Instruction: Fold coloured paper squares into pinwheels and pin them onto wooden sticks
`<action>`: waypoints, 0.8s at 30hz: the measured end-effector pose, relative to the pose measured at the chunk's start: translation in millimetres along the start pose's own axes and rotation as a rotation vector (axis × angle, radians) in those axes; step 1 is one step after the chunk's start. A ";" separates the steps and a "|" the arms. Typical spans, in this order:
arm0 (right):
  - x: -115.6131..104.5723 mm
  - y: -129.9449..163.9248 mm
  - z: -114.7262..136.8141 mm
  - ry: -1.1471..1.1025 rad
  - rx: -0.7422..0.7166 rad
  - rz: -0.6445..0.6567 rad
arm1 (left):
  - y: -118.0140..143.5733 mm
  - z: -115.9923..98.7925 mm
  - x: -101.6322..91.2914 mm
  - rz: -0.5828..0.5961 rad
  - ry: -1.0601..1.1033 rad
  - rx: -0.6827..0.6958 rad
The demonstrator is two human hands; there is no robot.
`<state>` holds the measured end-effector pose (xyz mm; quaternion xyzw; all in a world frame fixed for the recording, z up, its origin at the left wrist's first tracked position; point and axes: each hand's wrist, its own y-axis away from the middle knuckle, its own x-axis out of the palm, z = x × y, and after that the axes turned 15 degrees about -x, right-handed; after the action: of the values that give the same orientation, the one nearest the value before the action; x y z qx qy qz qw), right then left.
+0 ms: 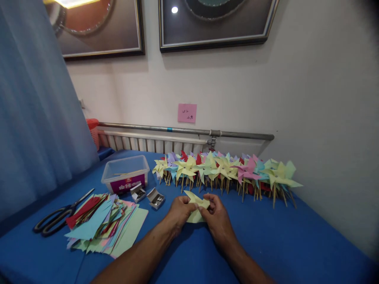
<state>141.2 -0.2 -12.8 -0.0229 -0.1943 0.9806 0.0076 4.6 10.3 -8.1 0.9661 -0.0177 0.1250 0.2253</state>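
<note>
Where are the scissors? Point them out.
In the head view, the scissors lie on the blue table at far left, just left of the stack of coloured paper, well away from both hands.

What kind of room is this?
Probably a craft room. A row of finished paper pinwheels lines the blue table, cut coloured paper lies by scissors, and framed pictures hang above.
</note>
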 end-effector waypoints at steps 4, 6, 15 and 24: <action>-1.5 -0.8 -1.4 0.013 0.010 0.016 | -3.4 2.6 -0.8 0.007 -0.008 -0.002; -2.1 -1.0 -3.2 0.025 0.004 0.022 | -4.2 3.4 -0.6 0.011 -0.017 0.003; -1.9 -0.3 -7.9 0.051 -0.013 0.026 | -2.2 3.0 -0.9 0.001 -0.039 0.019; -1.9 -0.3 -5.7 0.061 -0.018 0.018 | -5.5 5.3 -0.6 0.025 -0.008 0.014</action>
<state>143.4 2.2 -17.9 -0.0547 -0.2024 0.9778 0.0045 5.7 12.8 -15.2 0.9678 -0.0297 0.1239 0.2171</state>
